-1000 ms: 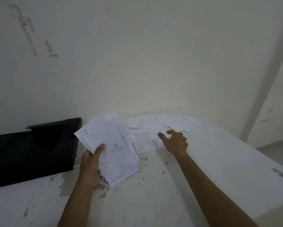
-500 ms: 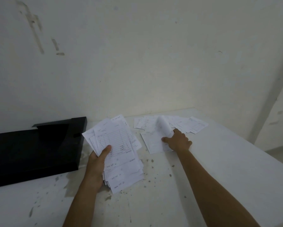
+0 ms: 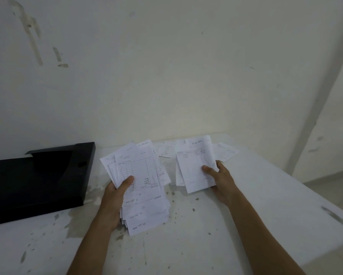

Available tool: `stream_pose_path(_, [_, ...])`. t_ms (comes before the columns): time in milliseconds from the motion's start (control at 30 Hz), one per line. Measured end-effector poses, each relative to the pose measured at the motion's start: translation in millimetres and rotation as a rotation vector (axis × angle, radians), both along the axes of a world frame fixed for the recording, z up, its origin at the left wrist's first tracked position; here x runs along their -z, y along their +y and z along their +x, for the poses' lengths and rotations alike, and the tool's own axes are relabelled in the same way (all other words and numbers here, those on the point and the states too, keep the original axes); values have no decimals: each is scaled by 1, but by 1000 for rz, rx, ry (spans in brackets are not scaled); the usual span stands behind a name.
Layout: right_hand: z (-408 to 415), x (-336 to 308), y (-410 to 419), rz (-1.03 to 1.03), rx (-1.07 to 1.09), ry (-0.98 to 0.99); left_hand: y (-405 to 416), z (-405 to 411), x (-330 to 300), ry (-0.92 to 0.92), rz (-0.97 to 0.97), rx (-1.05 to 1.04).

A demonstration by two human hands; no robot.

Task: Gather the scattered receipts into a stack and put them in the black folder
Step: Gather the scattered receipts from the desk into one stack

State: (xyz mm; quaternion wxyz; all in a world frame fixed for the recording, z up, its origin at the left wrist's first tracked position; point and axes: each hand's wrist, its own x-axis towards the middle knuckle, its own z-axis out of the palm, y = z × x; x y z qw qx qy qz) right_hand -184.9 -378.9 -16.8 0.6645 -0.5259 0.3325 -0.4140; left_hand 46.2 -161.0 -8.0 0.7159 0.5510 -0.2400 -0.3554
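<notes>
We had the left hand point(image 3: 115, 197) gripping the big fanned stack point(image 3: 140, 187), thumb pressed flat across the top sheet and the other fingers hidden beneath, while the right hand point(image 3: 220, 179) pinched a few more receipts point(image 3: 196, 167), thumb on top, fingers curled under the right edge. The step in hand, as we judged it, was carrying that small bunch across onto the stack. To do it well we needed to slide the sheets under the left thumb rather than drop them loose, and square the ragged lower edges, because the stack was splayed and its bottom sheets hung well past the palm toward the table point(image 3: 206, 245). The right-hand bunch sat tilted, its left corner free and near the table, so a firm pinch mattered there. A handful of loose receipts point(image 3: 225, 152) lay against the wall beyond the right fingertips, near but not touching them, and a few more showed between the two bunches. The black folder point(image 3: 37, 181) lay open on the table just left of the left hand, close beside the stack but apart from it, with nothing in it yet that we could see.
</notes>
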Motion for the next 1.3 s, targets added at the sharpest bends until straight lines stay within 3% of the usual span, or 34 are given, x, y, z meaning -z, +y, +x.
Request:
stream_pose_path(300, [24, -3, 47, -169, -120, 3, -4, -21, -7, 52, -54, 144])
stream_pose_path(600, [36, -20, 83, -133, -407, -54, -17, -24, 3, -40, -45, -2])
stream_pose_path(833, [47, -20, 102, -405, -401, 168, -19, -28, 4, -38, -41, 32])
stream_pose_path(933, [44, -26, 95, -492, -208, 159, -15, -24, 1, 8, -60, 30])
stream_pose_path(1000, [40, -21, 83, -520, -131, 189, -12, -20, -1, 22, -71, 26])
stream_pose_path(1200, [46, -17, 92, -511, -279, 240, -8, -20, -2, -79, 11, 74])
stream_pose_path(1300, [48, -14, 72, -493, -153, 389, -2, -5, 0, -92, 28, -30])
